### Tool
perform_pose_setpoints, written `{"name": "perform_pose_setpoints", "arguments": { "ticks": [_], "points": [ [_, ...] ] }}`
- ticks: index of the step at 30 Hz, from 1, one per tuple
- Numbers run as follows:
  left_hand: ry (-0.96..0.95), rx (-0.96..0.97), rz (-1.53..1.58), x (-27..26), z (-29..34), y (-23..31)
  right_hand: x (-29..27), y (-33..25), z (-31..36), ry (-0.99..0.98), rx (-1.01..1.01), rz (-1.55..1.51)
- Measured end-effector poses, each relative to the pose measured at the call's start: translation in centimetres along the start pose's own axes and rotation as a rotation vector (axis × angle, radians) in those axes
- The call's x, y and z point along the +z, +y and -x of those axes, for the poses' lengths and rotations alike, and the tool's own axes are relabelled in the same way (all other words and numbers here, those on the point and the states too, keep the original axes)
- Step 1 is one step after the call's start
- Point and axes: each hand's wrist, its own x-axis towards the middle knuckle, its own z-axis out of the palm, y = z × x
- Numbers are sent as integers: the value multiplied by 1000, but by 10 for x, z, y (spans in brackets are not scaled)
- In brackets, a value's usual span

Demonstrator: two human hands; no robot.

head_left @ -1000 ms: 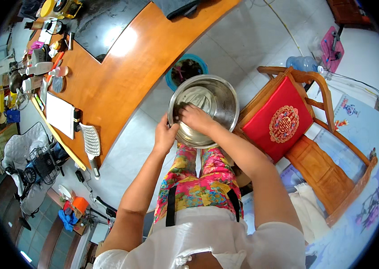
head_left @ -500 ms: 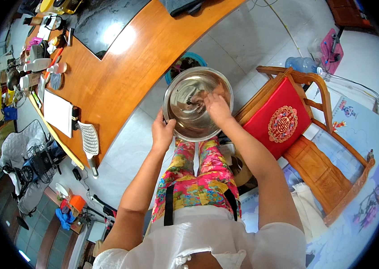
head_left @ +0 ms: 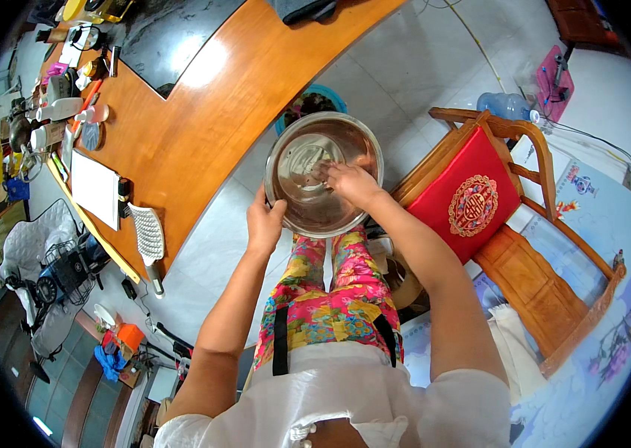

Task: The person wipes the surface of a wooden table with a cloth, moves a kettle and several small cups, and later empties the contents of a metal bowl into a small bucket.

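Note:
A shiny steel basin [head_left: 308, 213] is held up in front of my legs, tilted so its inside shows. My left hand [head_left: 263, 222] is closed on its left rim, thumb on the near edge. My right hand [head_left: 353, 184] reaches in from the right, its blurred fingertips near the basin's bottom; whether they pinch anything is unclear. A few small dark specks lie on the bottom beside those fingers. Behind the basin, partly hidden, a turquoise tub [head_left: 339, 97] with dark contents stands on the floor.
An orange wooden table [head_left: 233, 112] curves along the left, carrying a hairbrush [head_left: 148, 231], a white pad [head_left: 95, 187] and several bottles. To my right stands a wooden chair [head_left: 532, 287] with a red cushion [head_left: 468, 198]. A large blue water bottle [head_left: 506, 106] lies behind it.
The basin and my left hand have shifted slightly left. My right hand has moved left and a little down inside the basin, its fingertips now nearer the specks.

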Motion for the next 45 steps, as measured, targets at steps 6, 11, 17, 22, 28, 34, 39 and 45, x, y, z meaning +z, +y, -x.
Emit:
{"name": "perform_pose_setpoints", "arguments": {
  "ticks": [6,11,17,22,28,34,39,45],
  "points": [
    [11,33,-32,-12,0,-14,-19,-22,-25,13,311,-95],
    [44,35,-50,0,-4,-8,8,-26,-3,-98,291,-122],
    [91,82,-105,-6,-1,-24,24,-53,0,-297,360,-443],
    [83,-121,-18,-5,5,-27,29,-66,6,-460,325,-574],
    [93,-156,67,-8,8,-28,33,-77,2,-377,378,-690],
    [76,-113,3,-8,3,-35,31,-81,-8,-458,388,-589],
    [116,-149,135,-7,-9,-44,26,-72,-7,-545,385,-673],
    [100,-210,144,-25,-22,-63,-16,-63,-29,-689,208,-717]
  ]
}}
